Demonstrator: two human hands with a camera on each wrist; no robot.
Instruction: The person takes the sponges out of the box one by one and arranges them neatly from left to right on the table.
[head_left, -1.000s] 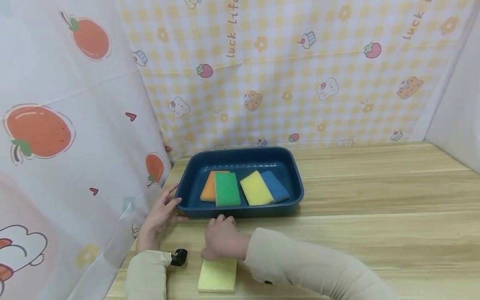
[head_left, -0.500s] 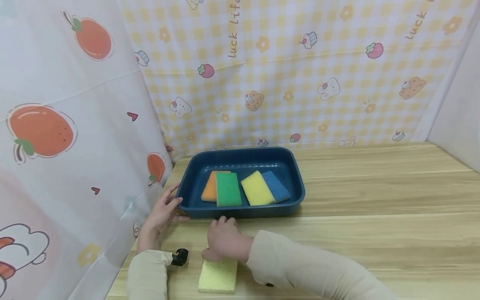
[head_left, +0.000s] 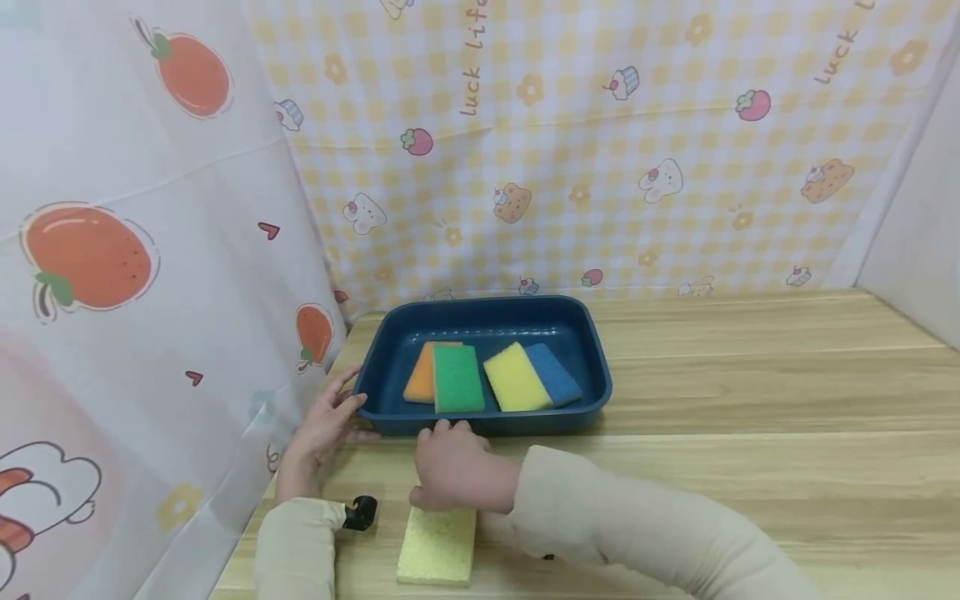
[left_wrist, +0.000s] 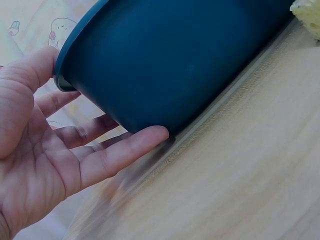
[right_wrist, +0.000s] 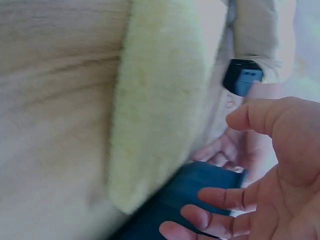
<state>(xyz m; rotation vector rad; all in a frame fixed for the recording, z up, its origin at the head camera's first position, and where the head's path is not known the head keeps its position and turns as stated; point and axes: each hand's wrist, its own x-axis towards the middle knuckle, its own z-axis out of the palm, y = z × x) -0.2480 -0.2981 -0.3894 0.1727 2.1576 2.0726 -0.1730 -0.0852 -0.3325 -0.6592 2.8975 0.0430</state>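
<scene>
My left hand (head_left: pixel 318 433) is at the left end of the dark blue tray (head_left: pixel 540 423). In the left wrist view its thumb touches the rim of the tray (left_wrist: pixel 150 60), and its nearly straight fingers lie against the outer wall. Between the tray and a pale yellow sponge (head_left: pixel 437 552) is my right hand (head_left: pixel 459 473), overlapping the sponge's far end. The right wrist view shows that hand (right_wrist: pixel 285 170) with fingers apart and loosely bent, a gap separating them from the sponge (right_wrist: pixel 157 90).
Inside the tray, a green sponge (head_left: pixel 458 379) overlaps an orange one (head_left: pixel 422 375), and a yellow sponge (head_left: pixel 516 377) overlaps a blue one (head_left: pixel 553 375). Patterned cloth (head_left: pixel 585 150) hangs behind the wooden table (head_left: pixel 750 392). A black wrist device (head_left: pixel 361 512) is by the left sleeve.
My right hand has shifted slightly up and to the right, uncovering a little more of the pale sponge. My left hand has stayed at the tray.
</scene>
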